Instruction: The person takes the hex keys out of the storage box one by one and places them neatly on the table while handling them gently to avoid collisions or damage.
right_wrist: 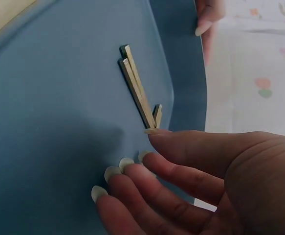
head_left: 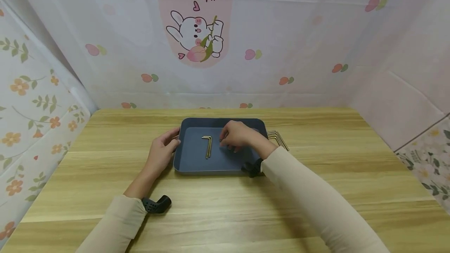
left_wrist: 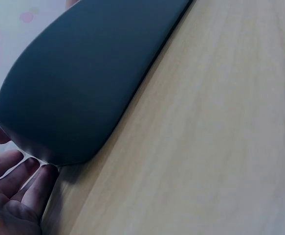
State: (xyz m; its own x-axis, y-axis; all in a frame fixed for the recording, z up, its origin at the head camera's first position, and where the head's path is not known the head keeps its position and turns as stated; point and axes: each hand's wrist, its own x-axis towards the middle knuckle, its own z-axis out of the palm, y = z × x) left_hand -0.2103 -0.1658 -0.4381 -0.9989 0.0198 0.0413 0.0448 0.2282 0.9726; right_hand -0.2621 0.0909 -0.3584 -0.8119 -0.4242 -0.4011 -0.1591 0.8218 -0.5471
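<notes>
**Steady on one side, light on the other**

Our left hand [head_left: 162,152] grips the tray [head_left: 225,165] at its left rim; we'd keep that hold firm so nothing slides. Two hex keys [head_left: 208,147] lie together on its floor, left of centre. Just right of them our right hand [head_left: 237,135] hovers, thumb and fingertips apart, seemingly holding nothing; we'd lift clear without nudging the pair. In the right wrist view our thumb masks their bends. The outer keys [head_left: 277,139], past the tray's right side, are partly hidden; we can't count them.

Left forearm [head_left: 111,218], right forearm [head_left: 313,192] extended forward; left grip [head_left: 162,153] pinching, right grip [head_left: 236,133] loosely curled.
</notes>
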